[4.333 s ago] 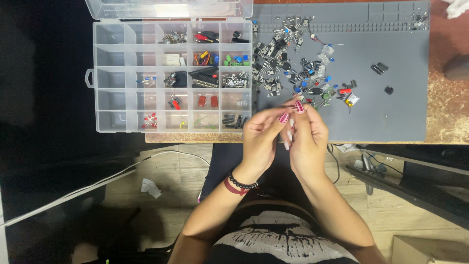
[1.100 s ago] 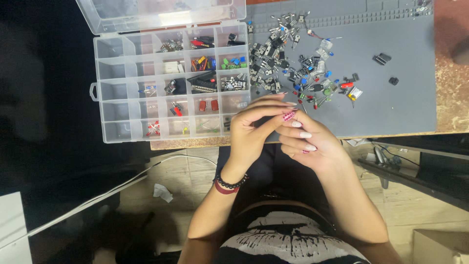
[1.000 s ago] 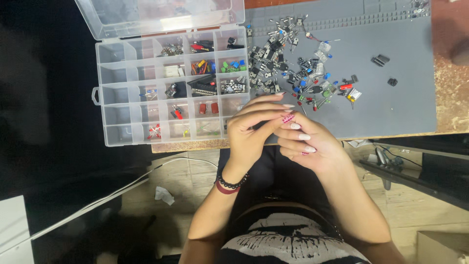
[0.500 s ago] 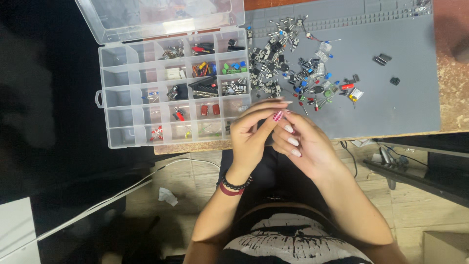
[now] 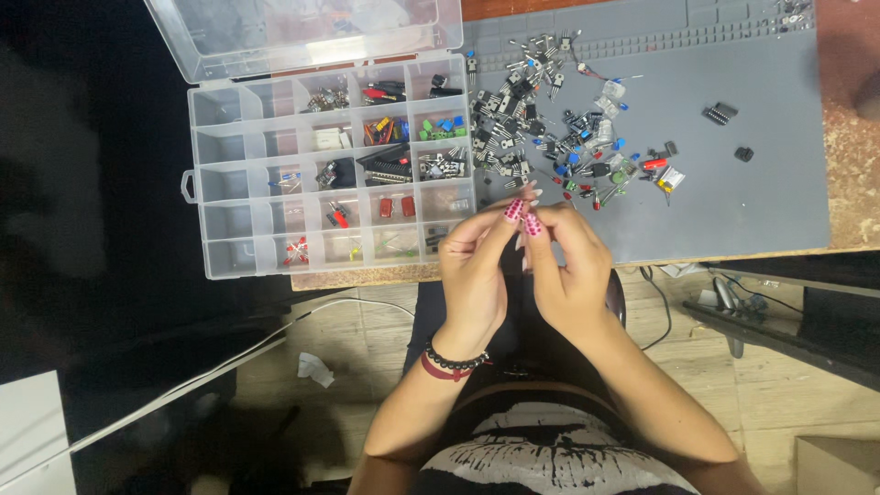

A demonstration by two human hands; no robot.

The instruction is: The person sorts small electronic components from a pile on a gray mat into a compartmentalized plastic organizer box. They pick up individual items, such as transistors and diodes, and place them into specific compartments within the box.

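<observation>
Small part, too tiny to identify, seems pinched between the fingertips of both hands, though it cannot actually be made out. Left hand (image 5: 474, 266) and right hand (image 5: 566, 266) are raised together just above the near edge of the grey work mat (image 5: 733, 202), fingers curled inward, thumbs and forefingers meeting at the painted nails; both read as closed in a fine pinch, and which one bears the part I cannot tell. Holding it up close to the eye-line, clear of the mat, suits inspecting or straightening something with thin leads. Heap of loose electronic components (image 5: 550, 128) lies on the mat just beyond the fingertips: black three-legged packages, blue and green bits, a few red ones, spread out flat so single pieces can be picked off. Two black pieces (image 5: 720, 112) and a small black block (image 5: 743, 154) sit well apart to the right of the heap. Clear plastic compartment box (image 5: 330, 165) lies just beside the mat on the left, lid (image 5: 302, 32) swung open away from the person, so every cell is reachable; several cells hold sorted parts by colour and kind, the leftmost column looks bare. Beaded bracelet (image 5: 454, 359) on the left wrist.
</observation>
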